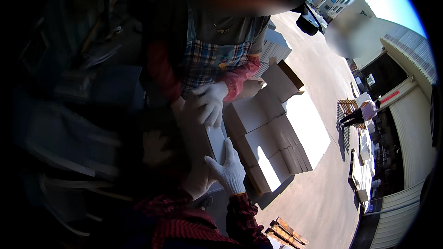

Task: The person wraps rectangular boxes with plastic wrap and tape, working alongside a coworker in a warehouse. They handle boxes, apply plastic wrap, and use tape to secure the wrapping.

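My right hand [229, 171], in a white knit glove, rests at the near end of a pale box-like cardboard piece [216, 144], with its thumb and forefinger stretched apart. Close beside it in shadow is my left hand [197, 182], also gloved, its fingers hard to make out. Across from me, a co-worker's white-gloved hand [211, 103] lies over the far end of the same piece. The co-worker's other hand is mostly lost in the dark. To the right stand stacked cardboard pieces [272, 133], some lit brightly by the sun.
The co-worker in a plaid apron [203, 60] stands opposite. More flat sheets [276, 46] are piled behind. A wooden pallet [285, 234] lies on the concrete at lower right. Farther right, another person [367, 110] is by a building. The left side is dark and blurred.
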Available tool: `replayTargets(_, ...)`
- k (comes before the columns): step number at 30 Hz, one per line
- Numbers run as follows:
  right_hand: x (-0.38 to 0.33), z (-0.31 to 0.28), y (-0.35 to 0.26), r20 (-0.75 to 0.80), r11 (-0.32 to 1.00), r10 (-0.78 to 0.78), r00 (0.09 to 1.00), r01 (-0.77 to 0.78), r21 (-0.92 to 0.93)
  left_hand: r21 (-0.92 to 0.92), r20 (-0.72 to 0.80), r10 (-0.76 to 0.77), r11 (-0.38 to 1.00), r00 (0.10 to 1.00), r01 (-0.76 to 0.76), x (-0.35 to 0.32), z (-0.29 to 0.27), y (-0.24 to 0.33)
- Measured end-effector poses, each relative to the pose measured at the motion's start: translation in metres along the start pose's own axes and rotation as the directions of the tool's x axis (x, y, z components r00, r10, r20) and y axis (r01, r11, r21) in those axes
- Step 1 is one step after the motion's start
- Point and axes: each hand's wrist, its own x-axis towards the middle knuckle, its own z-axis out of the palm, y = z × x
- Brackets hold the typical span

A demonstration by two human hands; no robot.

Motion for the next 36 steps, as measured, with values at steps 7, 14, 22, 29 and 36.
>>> replayTargets(7, 0.028, -0.010, 0.042, 0.183, 0.989, -0.137, 0.974, 0.124, 0.080, 0.423, -0.083, -0.659, 0.656, 0.747, 0.625, -0.080, 0.101, -0.025)
replayTargets(14, 0.069, -0.022, 0.127, 0.173, 0.954, -0.141, 0.975, 0.087, 0.288, -0.419, -0.065, -0.796, 0.569, 0.602, 0.707, -0.082, 0.130, -0.069)
replayTargets(22, 0.079, -0.029, 0.154, 0.200, 0.998, 0.018, 0.980, -0.029, 0.056, -0.259, -0.042, -0.976, 0.218, 0.214, 0.941, -0.041, 0.125, -0.096)
replayTargets(29, 0.098, 0.008, 0.206, 0.340, 0.927, -0.025, 0.940, -0.105, 0.359, -0.433, 0.052, -0.984, 0.131, 0.170, 0.892, -0.035, 0.050, -0.049)
replayTargets(36, 0.094, 0.030, 0.267, 0.553, 0.635, -0.138, 0.822, -0.355, 0.686, -0.557, 0.064, -0.989, 0.074, 0.132, 0.827, -0.049, 0.024, -0.030)
